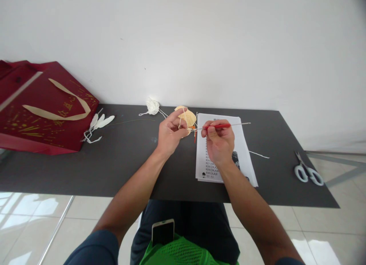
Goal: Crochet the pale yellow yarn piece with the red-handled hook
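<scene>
Looking down from the head camera, I see the dark table [120, 169] as the biggest thing, running from the white wall to a near edge above my lap, with bare surface at left centre and between the paper and the scissors. At far left a red gift bag [42, 108] lies flat with a cream ribbon handle and gold writing too small for me to read. The printed sheets [246, 150] sit under my right wrist; rows beginning with R and numbers show, but I cannot make out the rest.

My left hand [170, 133] is closed around the pale yellow crochet piece [187, 116], a small rounded cup shape held just above the table near its far edge, with cream yarn looped over the raised forefinger. My right hand [219, 141] is pinched shut on the crochet hook [225, 125], which has a red grip and a thin metal shaft; the hook lies level, its tip toward the piece. The two hands are close together, just apart.

White-handled scissors [308, 172] lie near the right edge, well apart from my hands. A small yarn ball [153, 105] sits by the wall, white feathers [98, 124] beside the bag, and a phone [162, 231] on my lap.
</scene>
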Tool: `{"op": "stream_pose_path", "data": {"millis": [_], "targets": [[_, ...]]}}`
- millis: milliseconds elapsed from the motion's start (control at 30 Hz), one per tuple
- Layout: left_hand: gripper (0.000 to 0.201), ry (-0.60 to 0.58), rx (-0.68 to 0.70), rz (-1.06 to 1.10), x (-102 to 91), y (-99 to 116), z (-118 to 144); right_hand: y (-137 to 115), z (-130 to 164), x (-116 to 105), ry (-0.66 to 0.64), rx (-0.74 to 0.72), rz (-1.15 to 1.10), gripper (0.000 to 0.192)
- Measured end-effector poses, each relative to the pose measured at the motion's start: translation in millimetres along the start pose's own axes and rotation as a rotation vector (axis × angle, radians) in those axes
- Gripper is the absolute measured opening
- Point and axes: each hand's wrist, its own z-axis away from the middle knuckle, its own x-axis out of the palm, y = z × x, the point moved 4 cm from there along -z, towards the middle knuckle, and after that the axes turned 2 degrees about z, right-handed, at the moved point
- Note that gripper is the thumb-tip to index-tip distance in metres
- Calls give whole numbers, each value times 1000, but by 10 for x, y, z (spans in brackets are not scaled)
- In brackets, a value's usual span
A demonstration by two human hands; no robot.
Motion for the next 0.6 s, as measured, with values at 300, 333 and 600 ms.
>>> {"op": "stream_pose_path", "data": {"millis": [300,333,600], "targets": [[54,-11,14,-44,39,-7,23,137,5,3,45,234,-143,15],[53,-5,24,-45,40,-6,22,144,11,8,54,242,-137,15],[54,7,66,-18,25,-17,7,150,23,48,86,263,-103,15]]}}
